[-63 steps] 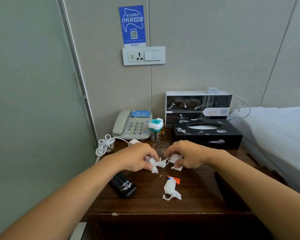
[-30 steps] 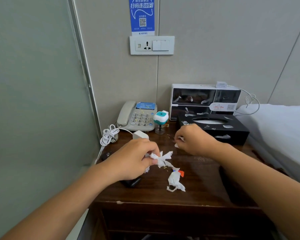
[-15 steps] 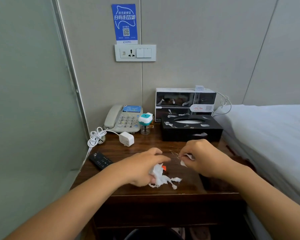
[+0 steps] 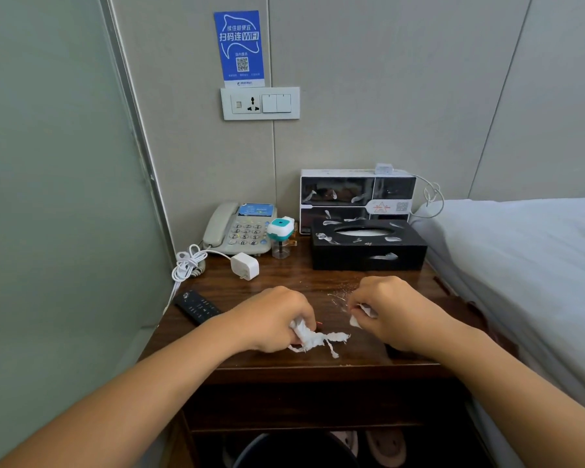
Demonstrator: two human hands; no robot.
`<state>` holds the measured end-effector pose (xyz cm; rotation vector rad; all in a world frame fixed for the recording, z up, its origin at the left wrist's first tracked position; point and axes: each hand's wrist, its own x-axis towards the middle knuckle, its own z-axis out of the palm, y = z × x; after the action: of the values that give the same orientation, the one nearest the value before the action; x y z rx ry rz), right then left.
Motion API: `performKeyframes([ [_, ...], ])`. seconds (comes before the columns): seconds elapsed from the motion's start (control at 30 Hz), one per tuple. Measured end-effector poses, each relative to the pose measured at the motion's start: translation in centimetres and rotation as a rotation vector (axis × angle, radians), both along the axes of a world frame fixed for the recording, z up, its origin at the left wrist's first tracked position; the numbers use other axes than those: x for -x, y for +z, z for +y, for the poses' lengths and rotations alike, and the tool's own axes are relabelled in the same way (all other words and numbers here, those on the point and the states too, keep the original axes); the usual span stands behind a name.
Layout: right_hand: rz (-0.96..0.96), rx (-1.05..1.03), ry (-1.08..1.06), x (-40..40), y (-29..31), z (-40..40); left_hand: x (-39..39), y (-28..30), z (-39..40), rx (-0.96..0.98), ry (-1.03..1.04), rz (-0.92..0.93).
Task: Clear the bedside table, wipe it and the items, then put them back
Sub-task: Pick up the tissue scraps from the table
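Both hands have dropped to the front of the bedside table (image 4: 277, 282): left hand (image 4: 274, 320) grips a wad of paper scraps (image 4: 313, 337), right hand (image 4: 390, 310) pinches a smaller scrap (image 4: 358, 317); litter is nearly gathered, while phone (image 4: 240, 229) and tissue box (image 4: 368, 248) await clearing

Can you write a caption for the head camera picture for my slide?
Left hand gripping crumpled tissue and right hand pinching a paper scrap on a cluttered bedside table.
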<state>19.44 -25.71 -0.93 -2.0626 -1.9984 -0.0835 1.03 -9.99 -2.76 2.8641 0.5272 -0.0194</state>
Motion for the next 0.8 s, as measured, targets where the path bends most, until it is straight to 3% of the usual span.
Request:
performKeyframes([
  [0.37, 0.126, -0.048, 0.152, 3.0, 0.8, -3.8, 6.5, 1.8, -3.3, 0.238, 0.159, -0.311],
  [0.6, 0.21, 0.106, 0.279, 7.7, -3.4, -5.9, 11.8, -1.3, -7.3, 0.307, 0.209, -0.243],
  [0.8, 0.236, 0.344, 0.25, 10.2, -11.6, -4.7, 12.2, -9.5, -8.4, 0.478, 0.303, -0.112],
])
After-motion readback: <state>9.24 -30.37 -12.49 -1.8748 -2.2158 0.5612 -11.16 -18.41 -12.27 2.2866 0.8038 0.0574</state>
